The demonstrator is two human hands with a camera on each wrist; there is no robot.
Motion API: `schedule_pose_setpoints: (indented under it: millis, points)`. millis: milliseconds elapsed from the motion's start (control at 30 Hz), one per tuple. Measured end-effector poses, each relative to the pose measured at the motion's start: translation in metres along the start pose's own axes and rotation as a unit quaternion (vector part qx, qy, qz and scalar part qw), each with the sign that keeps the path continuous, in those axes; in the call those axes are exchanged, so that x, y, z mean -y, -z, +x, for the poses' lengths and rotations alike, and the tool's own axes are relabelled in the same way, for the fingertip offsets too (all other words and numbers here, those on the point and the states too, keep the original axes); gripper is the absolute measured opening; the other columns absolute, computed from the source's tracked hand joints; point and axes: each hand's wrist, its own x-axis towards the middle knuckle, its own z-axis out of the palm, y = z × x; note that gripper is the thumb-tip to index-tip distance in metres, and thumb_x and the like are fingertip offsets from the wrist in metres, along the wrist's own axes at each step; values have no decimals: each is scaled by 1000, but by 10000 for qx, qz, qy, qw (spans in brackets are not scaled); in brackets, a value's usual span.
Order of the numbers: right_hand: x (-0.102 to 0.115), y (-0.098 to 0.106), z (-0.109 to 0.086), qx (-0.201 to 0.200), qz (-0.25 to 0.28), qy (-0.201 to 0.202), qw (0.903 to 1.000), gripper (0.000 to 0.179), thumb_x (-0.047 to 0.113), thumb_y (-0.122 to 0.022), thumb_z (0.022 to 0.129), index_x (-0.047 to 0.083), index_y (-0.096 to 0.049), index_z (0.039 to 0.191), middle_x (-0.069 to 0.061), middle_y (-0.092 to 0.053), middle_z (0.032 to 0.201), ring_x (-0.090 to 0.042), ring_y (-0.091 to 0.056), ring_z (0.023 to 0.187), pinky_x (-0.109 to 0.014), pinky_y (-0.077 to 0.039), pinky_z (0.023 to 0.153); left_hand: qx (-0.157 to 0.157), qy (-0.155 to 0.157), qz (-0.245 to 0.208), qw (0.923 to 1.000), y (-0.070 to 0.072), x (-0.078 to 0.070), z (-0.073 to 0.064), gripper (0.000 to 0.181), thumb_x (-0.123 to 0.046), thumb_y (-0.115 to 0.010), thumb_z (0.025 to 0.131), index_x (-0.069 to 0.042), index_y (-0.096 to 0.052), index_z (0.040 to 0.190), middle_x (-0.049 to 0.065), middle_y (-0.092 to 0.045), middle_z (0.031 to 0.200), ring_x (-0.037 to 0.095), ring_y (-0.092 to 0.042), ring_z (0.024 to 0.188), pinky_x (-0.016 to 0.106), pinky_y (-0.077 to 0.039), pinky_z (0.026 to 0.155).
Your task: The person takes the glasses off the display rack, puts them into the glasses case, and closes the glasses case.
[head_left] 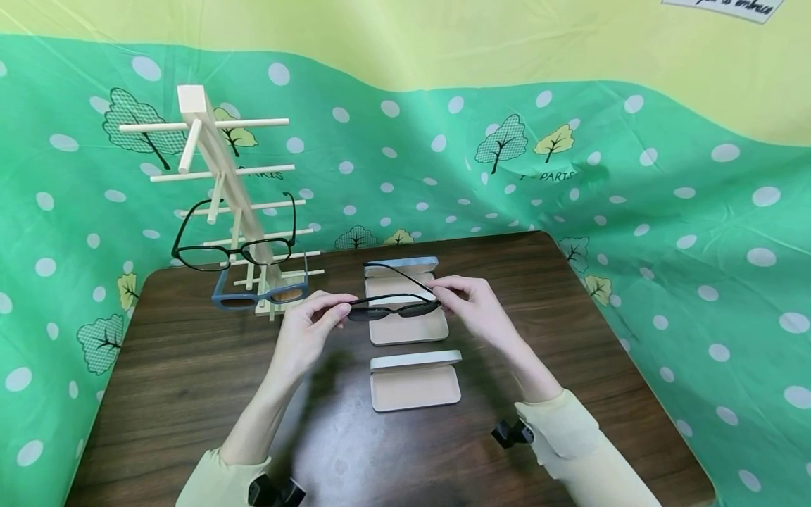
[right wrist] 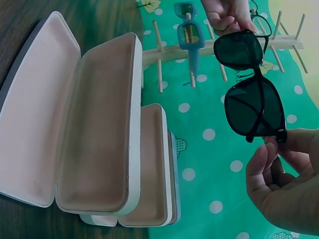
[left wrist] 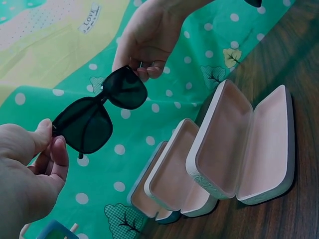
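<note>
Black sunglasses [head_left: 418, 310] with dark lenses are held up by both hands, their arms unfolded and pointing away from me. My left hand [head_left: 304, 334] pinches the left end of the frame between thumb and fingers. At the other end, beside the hinge, my right hand [head_left: 475, 310] pinches the frame. Below and behind the sunglasses lies an open glasses case [head_left: 408, 331] with a pale lining. Nearer to me, another open glasses case [head_left: 415, 389] shows nothing inside. A blue-edged open case [head_left: 412, 263] sits farthest back, partly hidden.
On the left stands a wooden glasses rack [head_left: 234, 183] with several pegs. Black-framed glasses [head_left: 231, 257] and blue-framed glasses [head_left: 261, 298] hang on it. All this is on a dark wooden table [head_left: 190, 394], with a green and yellow patterned cloth [head_left: 697, 232] behind.
</note>
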Motion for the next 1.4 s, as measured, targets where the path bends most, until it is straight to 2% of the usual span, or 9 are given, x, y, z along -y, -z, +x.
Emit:
schedule_pose_setpoints:
  millis: [200,367,567,667,800,967,1033,1200,1400]
  points:
    - [-25,1,4,-140,474,-75,9987,25,17,-62,91,10,-68,115,-11,-68,113,-10,-61,72,-22,-54,65,-169,104,-57,9998,-2,-21,-5,17,-8,-62,90,-2,-71,102,20,-63,87,13,-62,71,20,-53,66]
    - [-33,1,5,-268,667,-79,9974,28,21,-64,91,12,-68,117,-10,-69,108,-9,-63,73,-25,-56,67,-242,174,-173,9994,-3,-17,-3,18,-10,-63,90,-1,-71,103,22,-65,88,7,-63,69,24,-55,68]
    - [-26,0,2,-535,934,-113,9941,28,15,-63,90,1,-67,115,-12,-65,87,-12,-61,70,-25,-55,65,-375,421,-422,9975,-6,4,2,20,-24,-68,87,-9,-72,100,16,-69,85,7,-64,68,25,-56,69]
    - [-16,-1,-2,-706,859,-33,9938,27,12,-62,91,-3,-66,112,-18,-64,85,-19,-59,70,-23,-55,64,-414,418,-464,9972,-9,5,3,21,-25,-69,86,-10,-73,99,15,-70,86,9,-65,68,27,-56,69]
    - [-10,-2,-5,-809,623,139,9947,25,11,-61,91,-3,-68,110,-26,-61,85,-22,-58,69,-25,-54,64,-497,479,-605,9958,-12,1,2,17,-19,-69,86,-7,-73,98,18,-69,87,9,-65,66,26,-56,68]
    - [-13,-4,-5,-878,542,345,9941,23,10,-60,92,-2,-68,109,-28,-62,87,-17,-58,67,-32,-56,65,-489,546,-629,9953,-13,-17,-1,17,-11,-66,88,-1,-71,100,25,-67,91,6,-64,64,28,-56,68]
    - [-14,-5,-5,-902,587,378,9935,22,9,-60,92,-2,-69,109,-28,-63,89,-18,-59,67,-30,-56,65,-484,577,-578,9955,-14,-22,-2,18,-10,-65,89,0,-71,102,25,-67,92,5,-63,64,29,-56,70]
    - [-14,-8,-5,-943,596,342,9932,21,10,-60,92,0,-70,107,-25,-65,91,-21,-60,69,-25,-55,64,-537,526,-534,9957,-13,-23,-4,16,-10,-64,89,-1,-71,101,25,-66,91,6,-63,64,31,-56,70]
    - [-14,-9,-6,-997,568,278,9930,19,11,-61,91,2,-71,105,-20,-67,92,-22,-61,71,-35,-56,68,-535,385,-551,9963,-12,-22,-3,15,-10,-64,89,-2,-71,99,20,-64,88,12,-63,66,29,-56,68]
